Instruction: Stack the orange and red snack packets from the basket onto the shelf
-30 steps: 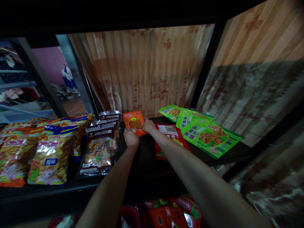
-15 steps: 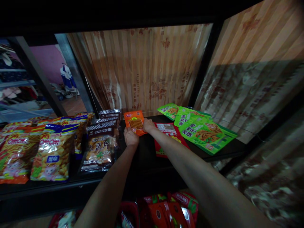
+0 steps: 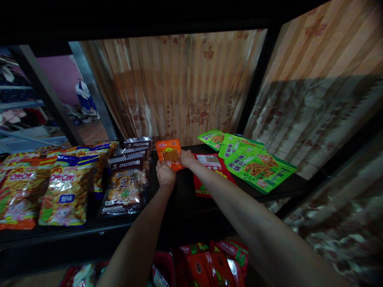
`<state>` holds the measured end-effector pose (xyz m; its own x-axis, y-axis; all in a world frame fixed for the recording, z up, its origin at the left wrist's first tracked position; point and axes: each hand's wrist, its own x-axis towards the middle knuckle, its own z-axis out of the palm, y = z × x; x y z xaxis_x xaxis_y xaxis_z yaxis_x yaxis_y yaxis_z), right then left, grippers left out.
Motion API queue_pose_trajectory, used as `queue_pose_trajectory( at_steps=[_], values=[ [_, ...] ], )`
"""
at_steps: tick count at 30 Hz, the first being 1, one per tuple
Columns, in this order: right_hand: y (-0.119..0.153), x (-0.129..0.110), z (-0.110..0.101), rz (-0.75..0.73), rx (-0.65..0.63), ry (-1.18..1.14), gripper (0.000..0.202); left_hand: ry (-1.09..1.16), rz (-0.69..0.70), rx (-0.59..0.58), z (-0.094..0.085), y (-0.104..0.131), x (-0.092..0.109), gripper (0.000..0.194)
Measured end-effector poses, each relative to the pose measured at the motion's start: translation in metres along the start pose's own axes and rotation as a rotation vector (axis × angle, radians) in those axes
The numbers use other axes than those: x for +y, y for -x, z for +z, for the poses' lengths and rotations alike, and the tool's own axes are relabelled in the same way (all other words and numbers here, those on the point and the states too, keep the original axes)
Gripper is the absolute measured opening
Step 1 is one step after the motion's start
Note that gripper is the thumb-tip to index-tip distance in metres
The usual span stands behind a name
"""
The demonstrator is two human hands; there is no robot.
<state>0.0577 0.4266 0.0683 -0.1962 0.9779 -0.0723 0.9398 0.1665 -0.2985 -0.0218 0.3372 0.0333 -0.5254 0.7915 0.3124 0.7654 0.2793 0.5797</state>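
Observation:
An orange snack packet [image 3: 169, 153] leans near the back of the black shelf [image 3: 182, 199], between both hands. My left hand [image 3: 165, 174] grips its lower left edge with the fingers closed. On its right edge my right hand [image 3: 187, 158] is closed too, with the fingertips partly hidden. Left of the packet stands a row of dark brown bags [image 3: 125, 185]. A red packet [image 3: 211, 171] lies to the right, partly under my right forearm. Farther right, several green packets [image 3: 259, 167] lie overlapping.
Yellow and orange snack bags [image 3: 67, 191] fill the shelf's left part. Below, red packages [image 3: 206, 267] show on a lower level. A patterned curtain [image 3: 179, 87] hangs behind the shelf, with dark posts at the sides and a thin wire across the back.

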Motion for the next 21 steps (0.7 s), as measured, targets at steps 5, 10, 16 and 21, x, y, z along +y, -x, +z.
queue_pose_trajectory(
  at_steps=[5,10,16,21],
  values=[
    [0.0032,0.0012,0.0016,-0.010,0.011,-0.012,0.042,-0.007,0.000,0.001,0.0009,-0.0001,0.0000,0.039],
    [0.0050,0.0000,0.0028,-0.001,0.027,-0.021,0.049,-0.006,0.000,-0.004,0.0010,-0.0019,-0.0004,0.040],
    [0.0032,-0.0001,0.0058,0.026,0.058,-0.051,0.051,-0.015,0.005,-0.015,0.0018,-0.0040,-0.0010,0.042],
    [0.0047,-0.0023,0.0074,0.019,0.087,-0.077,0.046,-0.046,-0.004,-0.030,0.0030,-0.0073,-0.0002,0.043]
  ],
)
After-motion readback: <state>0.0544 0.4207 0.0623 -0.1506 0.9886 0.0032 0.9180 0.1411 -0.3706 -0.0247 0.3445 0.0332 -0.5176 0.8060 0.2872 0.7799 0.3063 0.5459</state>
